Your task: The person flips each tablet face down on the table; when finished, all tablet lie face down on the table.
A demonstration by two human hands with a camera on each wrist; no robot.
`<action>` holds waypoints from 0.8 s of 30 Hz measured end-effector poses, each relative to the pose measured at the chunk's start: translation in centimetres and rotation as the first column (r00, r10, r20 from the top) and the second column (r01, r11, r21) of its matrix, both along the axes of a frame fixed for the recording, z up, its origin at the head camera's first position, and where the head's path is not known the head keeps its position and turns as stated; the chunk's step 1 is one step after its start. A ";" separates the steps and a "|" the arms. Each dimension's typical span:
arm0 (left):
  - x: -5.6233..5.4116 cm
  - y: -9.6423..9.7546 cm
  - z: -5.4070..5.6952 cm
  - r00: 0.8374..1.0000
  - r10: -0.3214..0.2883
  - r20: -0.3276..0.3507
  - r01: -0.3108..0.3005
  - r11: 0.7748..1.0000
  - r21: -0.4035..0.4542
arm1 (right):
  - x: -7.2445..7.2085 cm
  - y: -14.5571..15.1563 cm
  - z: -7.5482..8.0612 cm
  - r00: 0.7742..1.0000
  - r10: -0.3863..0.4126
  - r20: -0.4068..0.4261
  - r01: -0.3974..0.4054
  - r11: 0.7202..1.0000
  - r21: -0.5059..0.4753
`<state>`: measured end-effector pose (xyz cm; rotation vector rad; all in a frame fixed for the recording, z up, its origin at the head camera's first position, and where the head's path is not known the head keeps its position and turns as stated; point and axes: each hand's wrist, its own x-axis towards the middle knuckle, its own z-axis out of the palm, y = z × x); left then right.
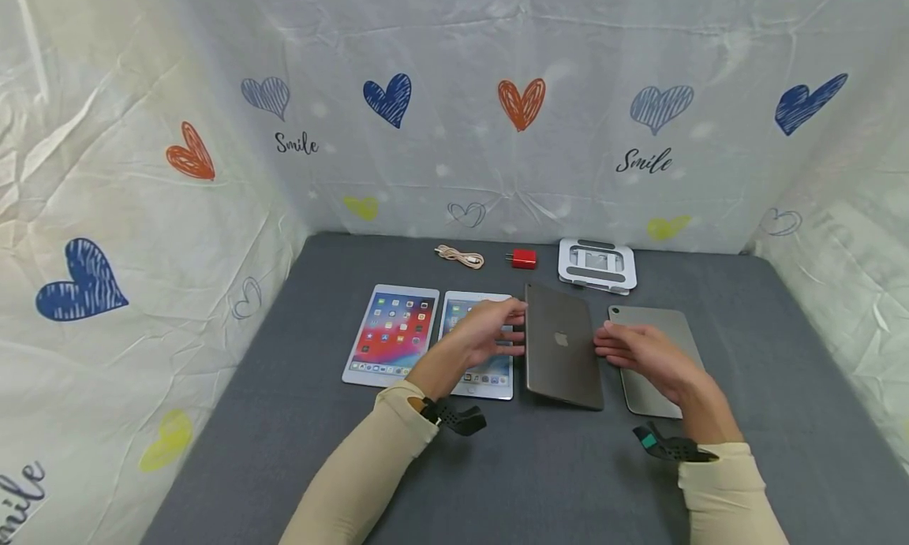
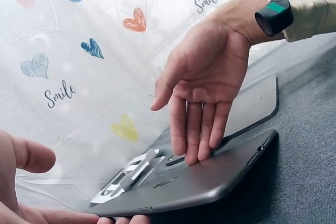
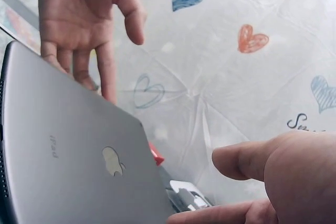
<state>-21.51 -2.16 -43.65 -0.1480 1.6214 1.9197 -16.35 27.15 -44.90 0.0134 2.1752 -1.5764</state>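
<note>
A dark grey tablet (image 1: 557, 344) with an apple logo is tilted, back toward me, its left edge raised off the table. Straight fingers of my left hand (image 1: 490, 328) lie along and under that raised edge, with the thumb free of it in the left wrist view. My right hand (image 1: 642, 354) has extended fingers whose tips are at the tablet's right edge; its thumb stands apart. Under the right hand, a second grey tablet (image 1: 660, 399) lies face down. Partly covered by my left hand is a white tablet (image 1: 486, 383) with a lit screen.
Another lit white tablet (image 1: 394, 332) lies at the left. Along the back of the grey table (image 1: 525, 482) are a coiled cable (image 1: 460, 256), a red charger plug (image 1: 524, 259) and a white-and-grey folded stand (image 1: 597, 266). Heart-printed sheeting (image 1: 440, 174) surrounds the table.
</note>
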 end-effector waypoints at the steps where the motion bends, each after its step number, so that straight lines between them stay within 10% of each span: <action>1: 0.0 0.1 -0.1 1.000 -0.001 0.003 0.001 1.000 0.000 | 0.1 0.1 0.0 1.000 -0.001 -0.002 0.001 1.000 0.010; 24: 0.1 1.7 -1.6 1.000 0.001 0.019 0.000 0.999 -0.043 | 0.8 0.2 0.6 0.997 -0.067 -0.035 0.072 0.986 0.151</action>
